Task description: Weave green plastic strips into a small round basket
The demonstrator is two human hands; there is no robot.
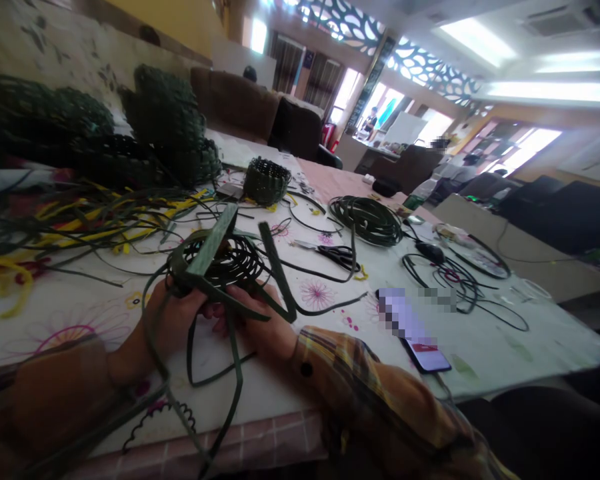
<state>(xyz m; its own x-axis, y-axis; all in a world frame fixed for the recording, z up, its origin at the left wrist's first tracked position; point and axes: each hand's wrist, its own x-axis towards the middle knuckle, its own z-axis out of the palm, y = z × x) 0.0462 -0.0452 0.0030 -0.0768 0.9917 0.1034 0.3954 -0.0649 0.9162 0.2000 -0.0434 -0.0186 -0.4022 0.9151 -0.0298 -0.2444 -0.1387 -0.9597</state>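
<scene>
Both hands hold a small round piece of dark green weaving (225,263), with loose flat strips sticking out above and hanging below it. My left hand (173,317) is closed around its left side. My right hand (260,320) grips the near right edge, its fingers partly hidden behind the strips. One wide strip (215,240) stands up from the weave, and another bent strip (280,273) rises to the right. Beyond the hands sits a finished-looking small green basket (267,181). Black-handled scissors (330,252) lie to the right of the weaving.
Larger green baskets (167,127) pile up at the back left, near loose yellow and green strips (130,217). A coil of green strip (367,220) lies at the right, with a phone (415,330) nearer me. Chairs and a few people are farther back.
</scene>
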